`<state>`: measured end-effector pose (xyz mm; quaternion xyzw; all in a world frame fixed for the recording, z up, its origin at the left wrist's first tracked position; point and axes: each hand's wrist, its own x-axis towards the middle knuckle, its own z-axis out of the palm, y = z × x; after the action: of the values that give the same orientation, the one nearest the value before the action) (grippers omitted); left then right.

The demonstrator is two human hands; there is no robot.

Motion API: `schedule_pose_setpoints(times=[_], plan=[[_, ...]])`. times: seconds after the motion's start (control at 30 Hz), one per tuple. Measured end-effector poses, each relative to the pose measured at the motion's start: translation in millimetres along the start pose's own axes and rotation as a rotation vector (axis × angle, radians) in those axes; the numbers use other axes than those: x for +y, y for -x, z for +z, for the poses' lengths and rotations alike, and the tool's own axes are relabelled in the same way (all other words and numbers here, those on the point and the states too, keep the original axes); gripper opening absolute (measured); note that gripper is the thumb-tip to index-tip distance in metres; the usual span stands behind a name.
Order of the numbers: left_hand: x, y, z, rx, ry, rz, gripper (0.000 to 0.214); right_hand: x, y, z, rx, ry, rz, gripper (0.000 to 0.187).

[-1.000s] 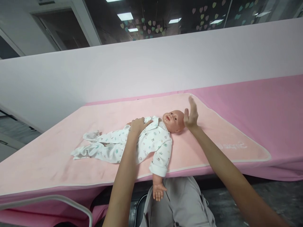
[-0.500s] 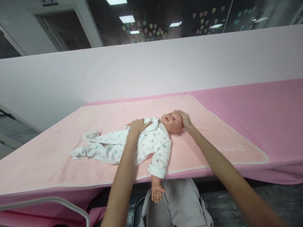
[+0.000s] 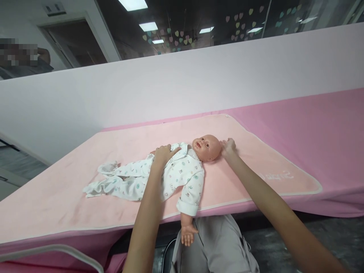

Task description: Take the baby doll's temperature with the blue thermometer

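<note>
A baby doll (image 3: 183,170) in a white printed sleepsuit lies on its back on a peach mat (image 3: 136,142), its head to the right. My left hand (image 3: 165,154) rests on the doll's belly, fingers laid over the cloth and thumb apart. Just right of the doll's bald head (image 3: 209,148) is my right hand (image 3: 229,147), its fingers loosely bent and a little blurred, holding nothing. The fingertips are close to the head; whether they touch it I cannot tell. One doll arm hangs past the mat's front edge, with its hand (image 3: 188,235) above my lap.
Pink cloth (image 3: 321,132) covers the table beneath the mat. Behind stands a white low wall (image 3: 182,85) with dark glass above. A person (image 3: 25,58) shows at the upper left. A pale curved rail (image 3: 57,248) is at the lower left, my grey trousers (image 3: 222,242) below.
My right hand has come off the top of the doll's head and moved slightly right, its fingers bending. My left hand stays on the belly. A person has appeared at the upper left.
</note>
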<state>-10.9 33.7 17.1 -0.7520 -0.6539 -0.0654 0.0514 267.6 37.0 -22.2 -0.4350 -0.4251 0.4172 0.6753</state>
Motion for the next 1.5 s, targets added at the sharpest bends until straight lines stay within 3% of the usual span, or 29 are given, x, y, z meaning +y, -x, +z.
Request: schedule_pose_setpoints(times=[0.17, 0.33, 0.5, 0.63, 0.93, 1.2, 1.27, 1.43, 1.5], plan=[[-1.3, -2.0, 2.1, -0.004, 0.006, 0.016, 0.074, -14.7, -2.3, 4.0, 0.039, 0.326, -0.291, 0.034], [-1.3, -1.6, 2.0, 0.003, 0.012, 0.015, 0.073, -16.8, 17.3, 18.1, 0.103, 0.598, -0.639, 0.035], [-0.2, 0.5, 0.3, 0.016, 0.009, 0.019, 0.072, -10.9, 26.5, 25.6, -0.031, 0.669, -0.747, 0.033], [0.2, 0.6, -0.4, 0.000, 0.014, 0.003, 0.071, -10.0, 22.0, 25.2, -0.037, 0.572, -0.630, 0.033], [-1.0, -0.5, 1.2, 0.020, 0.006, 0.022, 0.072, 0.3, 1.6, 19.6, -0.007, 0.207, -0.188, 0.030], [-0.7, 0.4, 0.7, 0.025, -0.003, 0.020, 0.074, -2.5, 2.7, 16.0, -0.062, 0.073, -0.043, 0.027], [-0.8, 0.2, 1.3, 0.028, -0.005, 0.023, 0.074, -4.1, 5.6, 16.4, -0.099, 0.023, 0.045, 0.031], [-1.2, -0.2, 2.0, 0.022, 0.008, 0.019, 0.073, -6.4, 12.4, 14.1, -0.316, -0.212, 0.431, 0.041], [-1.1, 0.1, 1.4, 0.019, 0.010, 0.020, 0.073, -6.0, 12.4, 11.0, -0.329, -0.279, 0.505, 0.045]])
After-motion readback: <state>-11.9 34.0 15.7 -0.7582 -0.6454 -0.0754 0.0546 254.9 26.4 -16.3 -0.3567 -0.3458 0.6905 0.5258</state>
